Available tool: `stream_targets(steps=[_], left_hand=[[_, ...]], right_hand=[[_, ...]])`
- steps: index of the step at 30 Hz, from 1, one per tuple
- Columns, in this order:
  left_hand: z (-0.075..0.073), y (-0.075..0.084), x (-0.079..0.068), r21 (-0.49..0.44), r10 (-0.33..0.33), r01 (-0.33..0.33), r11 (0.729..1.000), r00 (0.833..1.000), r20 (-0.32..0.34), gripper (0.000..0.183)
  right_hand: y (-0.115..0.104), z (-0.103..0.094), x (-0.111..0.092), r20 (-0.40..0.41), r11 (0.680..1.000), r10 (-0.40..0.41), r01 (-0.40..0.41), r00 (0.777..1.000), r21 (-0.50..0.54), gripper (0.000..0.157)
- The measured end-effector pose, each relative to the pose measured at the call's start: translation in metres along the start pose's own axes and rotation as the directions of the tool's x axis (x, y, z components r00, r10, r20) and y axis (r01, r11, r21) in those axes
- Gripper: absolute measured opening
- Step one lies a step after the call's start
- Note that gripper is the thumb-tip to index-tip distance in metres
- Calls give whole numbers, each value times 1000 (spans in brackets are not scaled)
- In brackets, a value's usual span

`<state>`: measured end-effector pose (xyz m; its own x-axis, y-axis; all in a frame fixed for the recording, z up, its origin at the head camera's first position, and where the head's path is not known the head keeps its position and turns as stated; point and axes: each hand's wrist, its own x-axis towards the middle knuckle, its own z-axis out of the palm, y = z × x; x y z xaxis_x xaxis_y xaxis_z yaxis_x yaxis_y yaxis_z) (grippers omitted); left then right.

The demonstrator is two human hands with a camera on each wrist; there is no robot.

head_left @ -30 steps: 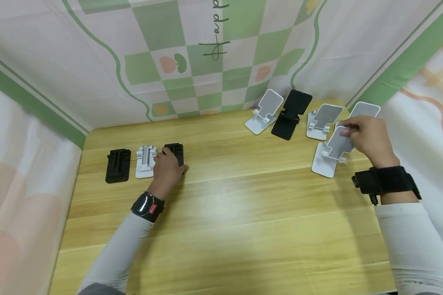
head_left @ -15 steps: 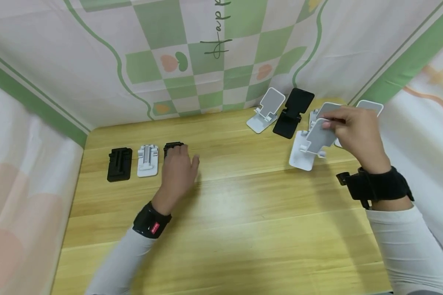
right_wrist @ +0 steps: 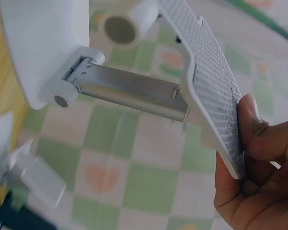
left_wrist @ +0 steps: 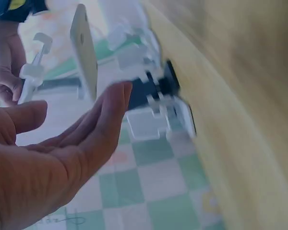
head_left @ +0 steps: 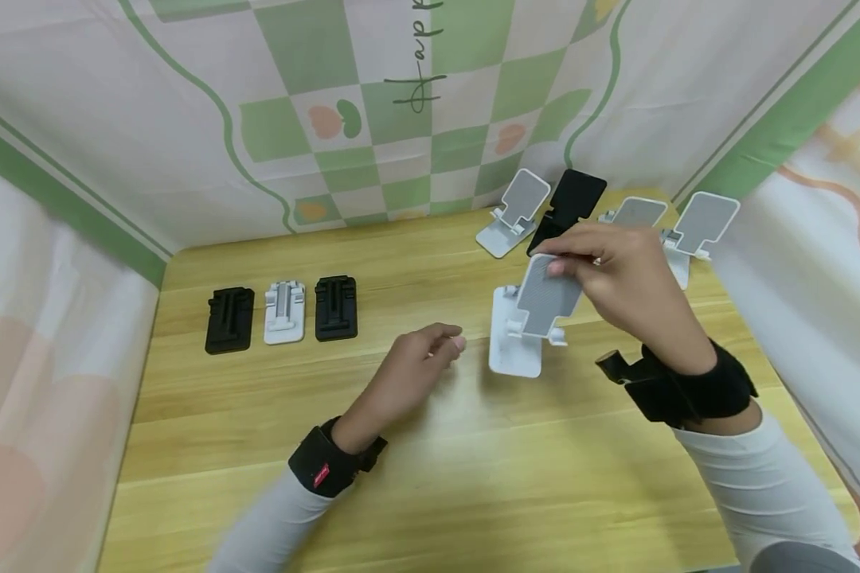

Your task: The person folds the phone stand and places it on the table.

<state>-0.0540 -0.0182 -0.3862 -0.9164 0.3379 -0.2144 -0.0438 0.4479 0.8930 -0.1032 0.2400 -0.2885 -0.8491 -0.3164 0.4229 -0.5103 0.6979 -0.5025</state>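
Observation:
My right hand [head_left: 619, 267] pinches the top edge of an unfolded white phone stand [head_left: 514, 342] and holds it above the table. In the right wrist view, thumb and fingers grip the ridged grey pad [right_wrist: 213, 91], and a metal arm [right_wrist: 129, 91] joins it to the base. My left hand [head_left: 412, 370] is just left of that stand, apart from it, with nothing in its grasp. The left wrist view shows its fingers [left_wrist: 98, 122] extended and loosely bent, the thumb apart. Left of it lie a folded black phone stand [head_left: 336, 309], a folded white one [head_left: 284, 312] and another black one [head_left: 229, 320].
Along the back right stand unfolded phone stands: a white one [head_left: 514, 213], a black one [head_left: 573, 199], a white one [head_left: 638, 212] partly hidden by my right hand, and another white one [head_left: 702, 227]. A patterned curtain [head_left: 401, 159] hangs behind the wooden table [head_left: 430, 493].
My right hand has lifted the white phone stand from the right and carried it left toward the middle. My left hand has left the folded black phone stand and moved right.

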Motion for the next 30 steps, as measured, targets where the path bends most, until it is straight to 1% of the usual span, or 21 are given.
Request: stream_targets(steps=[2,4,6,7,9,10,12,16,19,23,25,27,28,30], left_hand=[[6,-1,0,-126,-27,32,991,999,40,47],[12,-2,-1,-254,-49,62,965,997,60,45],[16,-2,-2,-354,-60,78,932,996,63,41],[18,-1,-3,-390,-61,80,917,996,60,39],[19,2,-5,-427,-71,84,900,996,47,36],[19,3,-6,-440,-73,83,894,997,40,35],[20,4,-7,-447,-76,84,891,996,36,35],[21,3,-8,-440,-70,78,894,997,33,34],[21,2,-9,-426,-68,69,902,998,17,33],[20,1,-10,-405,-73,54,913,997,-31,32],[18,1,-12,-404,-80,53,913,996,-48,32],[15,1,-14,-417,-86,56,907,995,-54,32],[14,1,-14,-427,-87,56,902,995,-52,33],[11,2,-17,-451,-86,53,891,995,-54,34]], right_hand=[[-9,2,0,12,999,-26,26,1000,34,19],[-18,3,1,24,997,-51,50,998,63,19],[-25,5,1,37,994,-77,74,996,79,20],[-27,6,1,45,993,-87,83,995,86,20],[-32,9,0,58,991,-99,93,993,94,20],[-34,10,0,61,991,-102,96,993,96,20],[-37,12,-1,64,989,-104,96,993,110,20],[-44,15,-1,63,985,-122,113,991,127,20],[-46,17,-1,62,983,-133,124,989,138,19],[-44,20,-1,56,980,-119,108,991,167,20],[-41,22,-2,61,974,-91,76,994,214,24],[-37,25,-3,80,953,-53,26,995,302,33],[-34,26,-4,99,934,-32,-6,995,358,39],[-30,30,-7,154,886,4,-75,988,458,50]])
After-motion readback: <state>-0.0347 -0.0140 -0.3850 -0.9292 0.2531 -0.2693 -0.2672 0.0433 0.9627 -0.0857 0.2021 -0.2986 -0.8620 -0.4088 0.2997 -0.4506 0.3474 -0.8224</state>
